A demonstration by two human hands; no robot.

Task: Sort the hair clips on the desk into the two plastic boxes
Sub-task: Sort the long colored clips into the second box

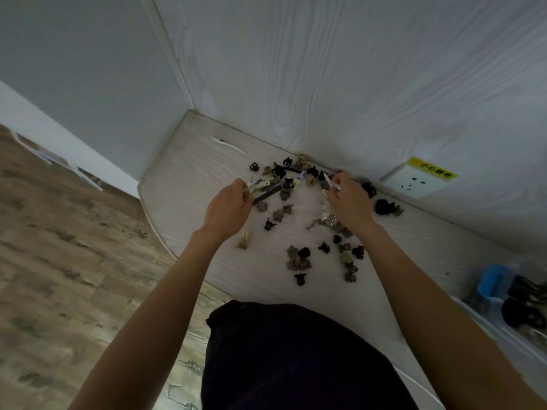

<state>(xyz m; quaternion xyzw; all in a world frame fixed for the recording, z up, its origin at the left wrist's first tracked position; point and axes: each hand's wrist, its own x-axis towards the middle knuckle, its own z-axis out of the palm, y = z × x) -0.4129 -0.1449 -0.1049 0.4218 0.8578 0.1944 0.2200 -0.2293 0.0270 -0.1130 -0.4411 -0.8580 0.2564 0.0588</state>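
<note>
You had bare desk on the left, with only a white clip lying there. Small clips were spread all over the middle. The wall stood close behind them. A socket stuck out on the right. Boxes blocked the near right corner.

Both hands reaching over desk, left hand and right hand well apart, hair clips lying scattered between and nearer than both. More clips bunching beyond hands against wall. Lone long clip lying far beyond left hand. Wall socket sitting right of right hand. Plastic box sitting far right, nearer than right hand, at desk edge.
</note>
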